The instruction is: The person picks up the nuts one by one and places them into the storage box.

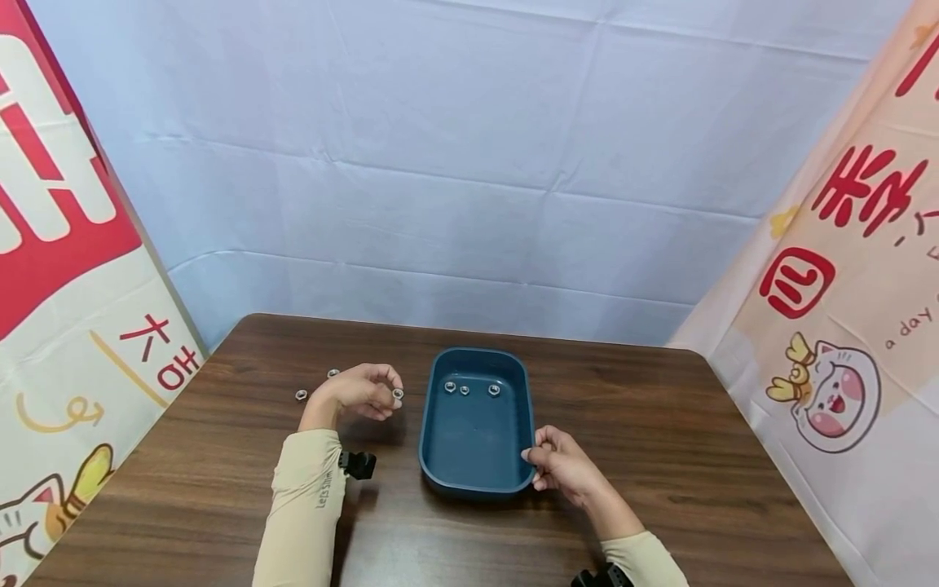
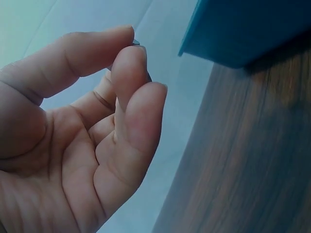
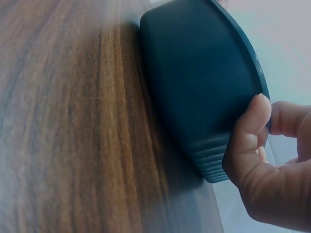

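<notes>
Between thumb and fingertips, my left hand pinches a small silver hex nut, held left of a dark blue tray. In the left wrist view the fingers hide most of that nut; only a sliver of metal shows. My right hand grips the tray's rim near its front right corner, with thumb and fingers on either side of the wall, as the right wrist view shows. Inside the tray, toward its far end, lie a left nut, a smaller nut and a right nut.
Two more nuts lie on the wooden table: one nut left of my left wrist, another nut behind it. A pale cloth hangs behind the table, with printed banners at both sides.
</notes>
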`<state>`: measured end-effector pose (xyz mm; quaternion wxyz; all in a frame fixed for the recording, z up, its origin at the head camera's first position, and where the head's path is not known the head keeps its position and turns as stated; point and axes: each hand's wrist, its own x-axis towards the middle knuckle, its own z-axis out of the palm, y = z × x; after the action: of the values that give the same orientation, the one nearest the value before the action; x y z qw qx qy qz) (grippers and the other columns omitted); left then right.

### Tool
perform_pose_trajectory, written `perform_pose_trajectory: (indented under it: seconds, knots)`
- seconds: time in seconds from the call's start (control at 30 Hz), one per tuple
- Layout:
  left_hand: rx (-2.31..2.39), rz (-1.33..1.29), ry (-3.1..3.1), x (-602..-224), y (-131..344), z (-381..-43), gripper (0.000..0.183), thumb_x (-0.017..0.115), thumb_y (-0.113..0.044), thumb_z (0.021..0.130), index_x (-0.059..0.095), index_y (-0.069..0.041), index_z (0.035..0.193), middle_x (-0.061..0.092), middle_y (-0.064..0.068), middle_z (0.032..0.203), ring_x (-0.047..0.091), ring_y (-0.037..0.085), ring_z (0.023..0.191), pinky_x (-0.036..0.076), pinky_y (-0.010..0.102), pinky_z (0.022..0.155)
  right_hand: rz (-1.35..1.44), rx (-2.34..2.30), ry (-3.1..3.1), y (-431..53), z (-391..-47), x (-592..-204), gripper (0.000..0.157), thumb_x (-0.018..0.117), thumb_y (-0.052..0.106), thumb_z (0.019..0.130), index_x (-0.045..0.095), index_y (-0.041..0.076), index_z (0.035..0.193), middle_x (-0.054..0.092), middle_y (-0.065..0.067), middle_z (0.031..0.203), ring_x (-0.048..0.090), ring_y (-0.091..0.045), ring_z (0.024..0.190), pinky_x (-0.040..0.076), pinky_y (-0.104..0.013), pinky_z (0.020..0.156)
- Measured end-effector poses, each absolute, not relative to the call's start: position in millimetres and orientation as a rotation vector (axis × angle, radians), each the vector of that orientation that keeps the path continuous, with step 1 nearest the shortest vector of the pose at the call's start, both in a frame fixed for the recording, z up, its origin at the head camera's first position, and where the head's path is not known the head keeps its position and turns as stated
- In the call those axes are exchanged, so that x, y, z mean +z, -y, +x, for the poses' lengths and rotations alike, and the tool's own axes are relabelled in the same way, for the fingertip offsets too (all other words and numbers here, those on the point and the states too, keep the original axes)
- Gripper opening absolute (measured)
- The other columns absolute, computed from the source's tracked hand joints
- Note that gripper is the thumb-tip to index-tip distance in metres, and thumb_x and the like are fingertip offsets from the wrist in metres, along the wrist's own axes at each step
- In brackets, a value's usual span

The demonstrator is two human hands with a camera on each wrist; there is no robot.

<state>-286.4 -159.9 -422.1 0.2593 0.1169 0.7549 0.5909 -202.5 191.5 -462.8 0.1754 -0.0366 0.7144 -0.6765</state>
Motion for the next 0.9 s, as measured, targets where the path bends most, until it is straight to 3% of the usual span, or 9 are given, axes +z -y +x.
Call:
perform_pose_trajectory:
  seconds: [0.17, 0.47, 0.63, 0.9]
  knots:
    - [1.576, 0.294, -2.06, -416, 150, -289, 0.02, 0.059, 0.003, 0.081, 0.053, 0.0, 0.1, 0.06, 0.016, 0.084, 0.058, 0.024, 0.067, 0.051, 0.048, 0.075, -0.097, -1.922, -2.02, -191, -203, -463, 0.017, 0.055, 0.0, 0.084, 0.039, 0.001, 0.089, 0.047, -0.005, 0.062, 0.051, -0.011, 0.047, 0.047, -0.021, 0.045]
    - [1.574, 0.308, -2.038, -411, 130, -293, 0.023, 0.057, 0.007, 0.079, 0.051, 0.002, 0.101, 0.059, 0.02, 0.086, 0.056, 0.024, 0.065, 0.052, 0.046, 0.071, -0.091, -1.919, -2.023, -192, -203, -464, 0.017, 0.055, 0.001, 0.084, 0.039, 0.001, 0.089, 0.047, -0.005, 0.061, 0.05, -0.012, 0.047, 0.047, -0.023, 0.045]
    - [1.552, 0.308, -2.054, -406, 119, -297, 0.021, 0.059, 0.005, 0.08, 0.053, 0.0, 0.099, 0.057, 0.013, 0.076, 0.052, 0.022, 0.061, 0.051, 0.042, 0.065, -0.097, -1.921, -2.014, -192, -203, -463, 0.017, 0.055, 0.0, 0.084, 0.038, 0.001, 0.089, 0.046, -0.004, 0.062, 0.05, -0.012, 0.047, 0.047, -0.023, 0.045]
    - [1.563, 0.283, -2.065, -397, 107, -303, 0.02, 0.069, 0.002, 0.078, 0.06, -0.001, 0.096, 0.046, 0.008, 0.063, 0.039, 0.021, 0.054, 0.04, 0.036, 0.056, -0.102, -1.922, -2.002, -192, -202, -462, 0.018, 0.055, 0.0, 0.084, 0.038, 0.002, 0.088, 0.047, -0.004, 0.062, 0.05, -0.012, 0.048, 0.047, -0.022, 0.045]
